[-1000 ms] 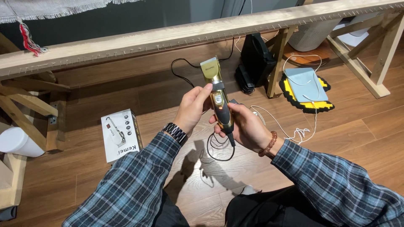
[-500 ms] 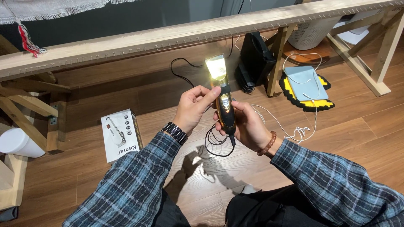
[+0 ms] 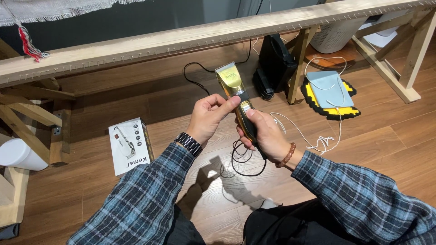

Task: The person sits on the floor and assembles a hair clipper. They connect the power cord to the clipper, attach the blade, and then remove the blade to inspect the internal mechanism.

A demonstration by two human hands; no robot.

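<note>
1. The right hand (image 3: 265,131) was wrapped around the dark lower body of a gold hair clipper (image 3: 237,97), fingers curled tight on the grip and the thumb lying along its front
2. The left hand (image 3: 209,115) was beside the clipper, its fingers curled loosely and its thumb tip pressed against the side of the clipper near the dark band below the gold head
3. The clipper was held up in the air between both hands, above the wooden floor (image 3: 372,149), blade end pointing away from the person and tilted slightly to the left
4. A black cord (image 3: 243,161) hung from the bottom of the clipper in loose loops under the right hand
5. A metal watch (image 3: 188,144) sat on the left wrist and a brown bead bracelet (image 3: 287,155) on the right; both sleeves were blue plaid
6. A white product box (image 3: 129,145) lay on the floor to the left of the left forearm, well apart from the hands
7. A long wooden beam (image 3: 136,45) crossed the view beyond the hands, and a black case (image 3: 277,63) stood under it near a wooden leg
8. A yellow and black mat (image 3: 329,93) with a pale blue pouch and a white cable lay on the floor to the right
</note>
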